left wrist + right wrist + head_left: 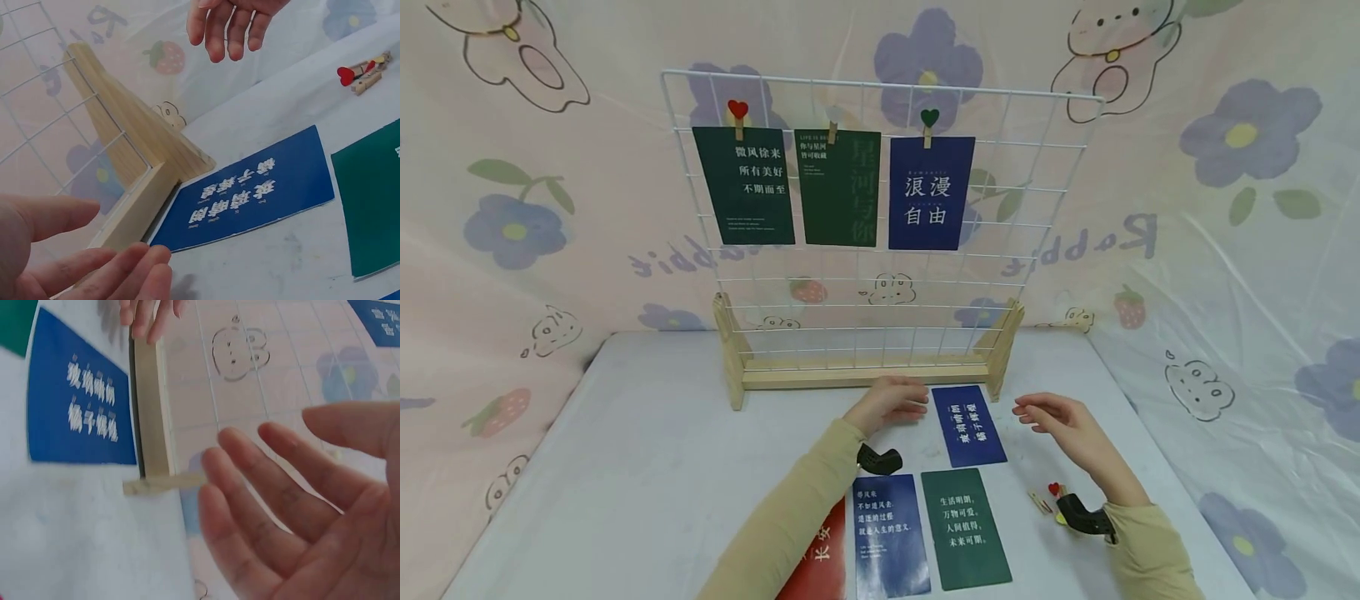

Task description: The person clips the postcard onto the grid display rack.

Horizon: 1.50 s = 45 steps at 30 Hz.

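A blue card [969, 426] with white characters lies on the table at the foot of the wire grid rack [880, 279]. My left hand [891, 404] hovers just left of that card, fingers relaxed and holding nothing. On the card's other side my right hand [1060, 421] is raised, its fingers loosely bent and nothing between them; the right wrist view shows its bare palm and fingers [275, 506]. Three cards hang from the rack by small clips: a dark green card [748, 196], a second green card [838, 200] and a blue card [931, 200].
Nearer me lie a blue card [891, 533], a green card [967, 533] and a red card [820, 558], partly under my left sleeve. Small wooden clips [365, 78], one with a red heart, sit by my right wrist. The rack stands on wooden feet [730, 354].
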Motion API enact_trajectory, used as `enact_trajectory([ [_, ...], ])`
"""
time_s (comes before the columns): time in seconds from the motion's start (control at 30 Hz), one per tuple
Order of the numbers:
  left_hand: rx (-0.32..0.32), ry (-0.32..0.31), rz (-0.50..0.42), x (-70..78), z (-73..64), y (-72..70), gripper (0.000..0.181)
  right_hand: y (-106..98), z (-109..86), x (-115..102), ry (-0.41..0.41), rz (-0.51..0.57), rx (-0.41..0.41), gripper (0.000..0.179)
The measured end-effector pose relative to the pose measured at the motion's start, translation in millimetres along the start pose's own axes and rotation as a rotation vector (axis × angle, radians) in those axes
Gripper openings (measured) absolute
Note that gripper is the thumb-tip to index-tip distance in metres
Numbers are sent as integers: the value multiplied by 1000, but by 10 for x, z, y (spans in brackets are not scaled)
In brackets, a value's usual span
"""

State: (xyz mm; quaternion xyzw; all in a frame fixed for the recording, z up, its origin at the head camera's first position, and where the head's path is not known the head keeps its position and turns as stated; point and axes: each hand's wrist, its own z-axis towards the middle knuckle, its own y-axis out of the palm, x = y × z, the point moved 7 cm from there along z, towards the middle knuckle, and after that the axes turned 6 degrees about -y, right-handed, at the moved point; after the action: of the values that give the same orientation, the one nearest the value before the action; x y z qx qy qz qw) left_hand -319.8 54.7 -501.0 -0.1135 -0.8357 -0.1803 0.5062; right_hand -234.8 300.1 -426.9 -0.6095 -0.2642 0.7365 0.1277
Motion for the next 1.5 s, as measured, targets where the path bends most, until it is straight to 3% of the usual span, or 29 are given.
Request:
enact_trajectory([
  [0.4, 42, 24, 27, -65, 70, 115, 38, -18, -195, 292, 100, -25, -129, 40],
  [0.5, 41, 13, 32, -78, 75, 128, 39, -13, -243, 354, 141, -17, -143, 42],
  [0.73, 65, -5, 40, -90, 73, 131, 29, -31, -333, 386, 153, -20, -163, 43],
  [1.03, 67, -55, -59, -141, 69, 156, 27, -29, -467, 514, 228, -22, -212, 41],
  [1.5, 38, -96, -171, -205, 137, 277, 34, -23, -585, 619, 229, 23, -235, 42],
])
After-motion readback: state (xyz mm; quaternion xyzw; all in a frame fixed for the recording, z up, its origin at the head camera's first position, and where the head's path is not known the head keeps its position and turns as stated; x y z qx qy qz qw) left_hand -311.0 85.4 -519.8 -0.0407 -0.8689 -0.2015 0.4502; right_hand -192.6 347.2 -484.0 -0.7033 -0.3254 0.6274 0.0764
